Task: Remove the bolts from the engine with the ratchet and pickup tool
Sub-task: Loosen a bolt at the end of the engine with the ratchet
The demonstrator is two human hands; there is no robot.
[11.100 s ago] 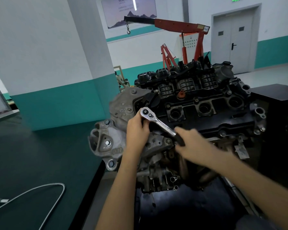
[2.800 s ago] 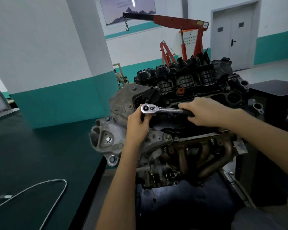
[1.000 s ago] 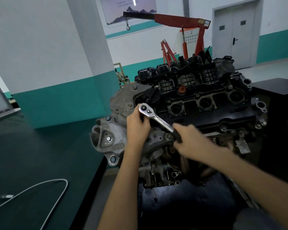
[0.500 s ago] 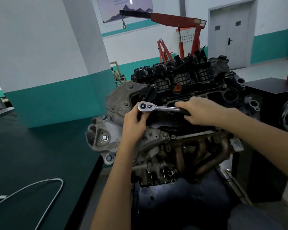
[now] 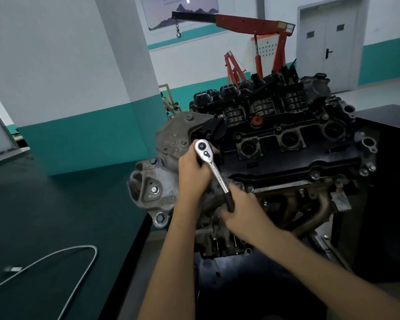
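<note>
Looks early: clutching chrome steel ratchet [image 5: 214, 170] head with left hand [image 5: 192, 174], gripping handle at 5 o'clock with right hand [image 5: 243, 213]; bendy silver pickup tool [image 5: 62, 257] untouched at 8.

I am looking into a car-repair workshop. A stripped dark car engine with a rusty exhaust manifold [image 5: 286, 165] stands before me, a chrome ratchet [image 5: 214, 168] set on it. Behind rises a red steel engine hoist with black boom, chain and hook [image 5: 252, 21]. White walls with a teal lower band [image 5: 83, 144], a dark green bench [image 5: 44, 215] and grey double doors [image 5: 328, 42] enclose it.
</note>
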